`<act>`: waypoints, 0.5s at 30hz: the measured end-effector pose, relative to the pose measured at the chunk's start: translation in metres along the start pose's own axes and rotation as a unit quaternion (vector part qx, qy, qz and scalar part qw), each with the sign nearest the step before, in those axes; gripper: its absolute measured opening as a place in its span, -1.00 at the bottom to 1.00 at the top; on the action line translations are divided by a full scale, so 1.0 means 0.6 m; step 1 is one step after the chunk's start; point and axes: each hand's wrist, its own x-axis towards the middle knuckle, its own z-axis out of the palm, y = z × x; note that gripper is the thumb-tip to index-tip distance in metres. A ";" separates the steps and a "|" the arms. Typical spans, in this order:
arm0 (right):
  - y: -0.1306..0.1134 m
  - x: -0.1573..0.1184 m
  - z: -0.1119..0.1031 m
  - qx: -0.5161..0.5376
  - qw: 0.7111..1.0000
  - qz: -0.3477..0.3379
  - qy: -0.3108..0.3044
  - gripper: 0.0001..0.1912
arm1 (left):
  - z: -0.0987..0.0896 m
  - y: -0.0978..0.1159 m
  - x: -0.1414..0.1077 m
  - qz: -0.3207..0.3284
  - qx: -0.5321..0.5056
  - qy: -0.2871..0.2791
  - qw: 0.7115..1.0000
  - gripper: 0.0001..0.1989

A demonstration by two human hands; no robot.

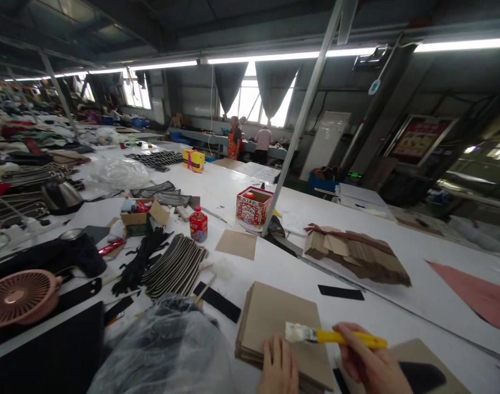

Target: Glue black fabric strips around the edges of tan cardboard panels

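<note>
A stack of square grey-brown boards (280, 309) lies on the white table at the lower middle. My left hand (278, 366) rests on the front part of its top board, fingers stretched out and holding nothing. My right hand (367, 358) grips the yellow handle of a brush (350, 337), whose pale bristles point left and sit over the stack, close to my left fingertips. Beneath and beside my right hand are another board (430, 355) and a black piece (422, 376). Whether the bristles touch the top board is hard to tell.
A bag of clear plastic (163, 350) fills the lower left, near curved strips (174, 265) and a pink fan (22, 298). A red bottle (198, 225), patterned box (253, 208) and slanted pole (301, 120) stand farther back. Brown pieces (356, 254) lie right. People work by the windows.
</note>
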 end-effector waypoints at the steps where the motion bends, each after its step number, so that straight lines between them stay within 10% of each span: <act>1: -0.007 0.005 0.029 0.016 0.999 0.005 -0.028 -0.56 | 0.003 0.003 -0.003 -0.009 0.012 0.013 1.000 -0.67; 11: 0.018 0.071 0.160 -0.092 0.986 0.022 -0.134 -0.67 | 0.019 0.004 0.019 -0.050 0.062 0.277 0.957 -0.87; 15: 0.022 0.121 0.159 -0.135 0.988 -0.022 -0.065 -0.68 | 0.036 0.009 0.042 -0.086 0.057 0.407 0.907 -0.80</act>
